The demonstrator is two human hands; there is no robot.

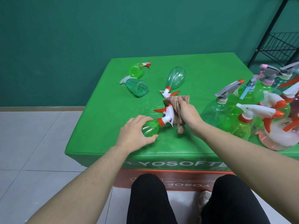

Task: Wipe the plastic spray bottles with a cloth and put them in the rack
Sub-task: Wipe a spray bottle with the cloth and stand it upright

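A small green spray bottle [149,128] with a white and orange head lies on the green padded table [103,120]. My left hand [135,135] grips its body, fingers curled over it. My right hand [188,113] holds a brown cloth [178,110] against the bottle's spray head. Three more bottles lie on the table farther back: a teal one [175,77], a dark green one [137,87] and a light green one [136,70]. The black wire rack [281,46] stands at the far right.
A crowd of several upright spray bottles [252,113] fills the table's right side, close to my right forearm. Water droplets glisten on the table beside the cloth. A green wall is behind, grey floor tiles to the left. My knees are below the table's front edge.
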